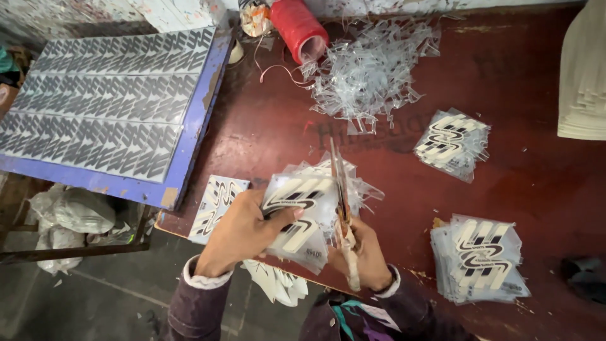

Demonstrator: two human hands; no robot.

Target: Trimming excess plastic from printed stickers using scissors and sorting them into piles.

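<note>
My left hand [243, 230] grips a stack of clear plastic sheets printed with black and white curved stripes [297, 215], held over the near edge of a dark red table [265, 126]. My right hand [363, 252] is closed on the handles of a pair of scissors [341, 189]. Their blades point away from me along the right side of the stack. A few loose sheets hang below the stack.
Two cut stacks of printed sheets lie to the right, one near [480, 259] and one farther [453, 144]. A heap of clear plastic offcuts [369, 69] and a red thread spool [300, 28] sit at the back. A blue board with uncut printed sheets [107, 101] stands at the left.
</note>
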